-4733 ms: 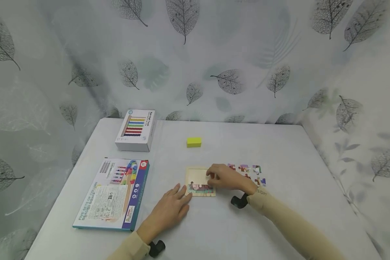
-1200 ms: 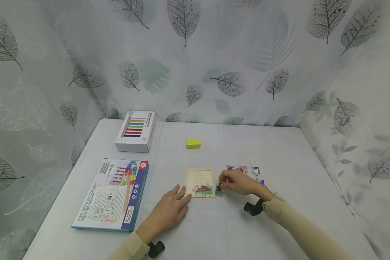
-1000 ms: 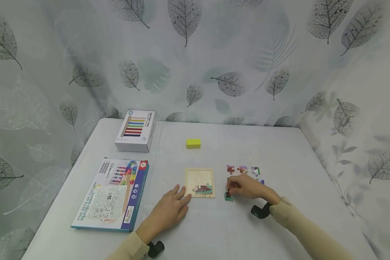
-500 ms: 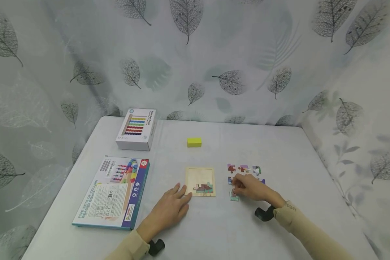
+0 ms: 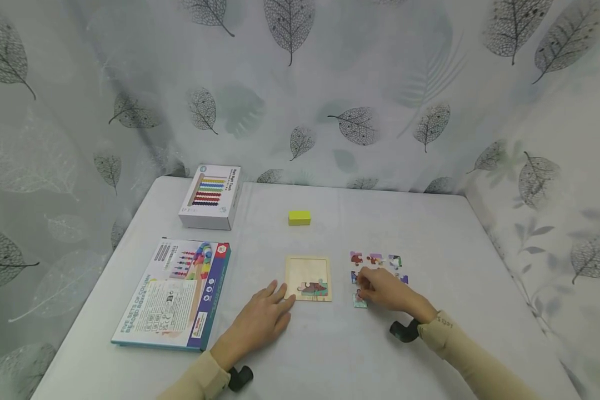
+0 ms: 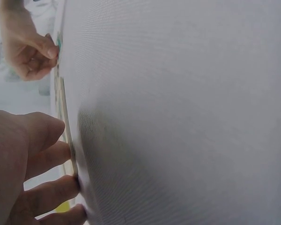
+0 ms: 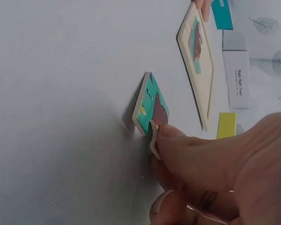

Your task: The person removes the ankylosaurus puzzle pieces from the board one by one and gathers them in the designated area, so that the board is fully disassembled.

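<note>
My right hand [image 5: 387,289] pinches a teal-and-brown jigsaw piece [image 7: 153,105] between thumb and fingers, low over the table to the right of a wooden puzzle tray [image 5: 305,264]. Whether the piece touches the cloth I cannot tell. Joined pieces [image 5: 313,288] with a brown figure on teal lie in the tray's lower right part. On the tray's lower left corner rest the spread fingertips of my left hand [image 5: 257,322]. More loose jigsaw pieces [image 5: 375,260] lie in rows behind my right hand, which covers some of them.
A yellow block [image 5: 299,218] stands behind the tray. To the left lie a bead-set box [image 5: 172,294] and, farther back, a white abacus box [image 5: 211,197]. Leaf-print curtain [image 5: 300,94] borders the white table [image 5: 420,222].
My right hand has moved from over the tray to its right, taking a jigsaw piece along. The pieces in the tray sit farther right than before. My left hand stays in place.
</note>
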The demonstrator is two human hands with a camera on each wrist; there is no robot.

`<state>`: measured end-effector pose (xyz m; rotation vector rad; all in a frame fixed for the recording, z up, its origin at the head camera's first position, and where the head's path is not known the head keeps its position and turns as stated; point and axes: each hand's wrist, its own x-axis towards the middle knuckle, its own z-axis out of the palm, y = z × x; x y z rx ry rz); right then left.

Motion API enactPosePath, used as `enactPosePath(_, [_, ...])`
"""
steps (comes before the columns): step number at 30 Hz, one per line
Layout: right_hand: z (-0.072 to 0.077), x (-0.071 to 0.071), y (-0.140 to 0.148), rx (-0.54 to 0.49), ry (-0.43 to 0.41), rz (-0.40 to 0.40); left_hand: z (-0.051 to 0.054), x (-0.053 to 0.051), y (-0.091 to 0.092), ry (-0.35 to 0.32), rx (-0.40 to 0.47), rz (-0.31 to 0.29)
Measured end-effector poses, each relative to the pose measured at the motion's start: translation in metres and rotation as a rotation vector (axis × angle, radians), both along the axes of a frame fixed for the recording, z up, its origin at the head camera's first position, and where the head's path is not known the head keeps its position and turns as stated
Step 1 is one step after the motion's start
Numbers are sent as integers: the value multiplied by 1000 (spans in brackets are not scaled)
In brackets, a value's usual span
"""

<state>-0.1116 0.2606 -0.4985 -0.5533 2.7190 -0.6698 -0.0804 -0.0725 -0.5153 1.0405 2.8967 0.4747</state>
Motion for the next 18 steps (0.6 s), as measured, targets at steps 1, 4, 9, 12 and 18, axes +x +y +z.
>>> enactPosePath(1, [0, 0, -1, 8, 6, 1, 0, 0, 0, -2, 0, 1])
enactPosePath(4, [2, 2, -2, 24, 32, 12, 0, -1, 0, -12, -2, 2])
enactPosePath(9, [2, 4, -4, 38, 77, 24, 0, -1, 1, -25, -7, 9])
enactPosePath(12, [1, 3, -3, 34, 80, 16, 0, -2, 0, -27, -11, 9])
enactPosePath(18, [1, 1, -2, 18, 76, 37, 1, -1, 0, -42, -11, 9])
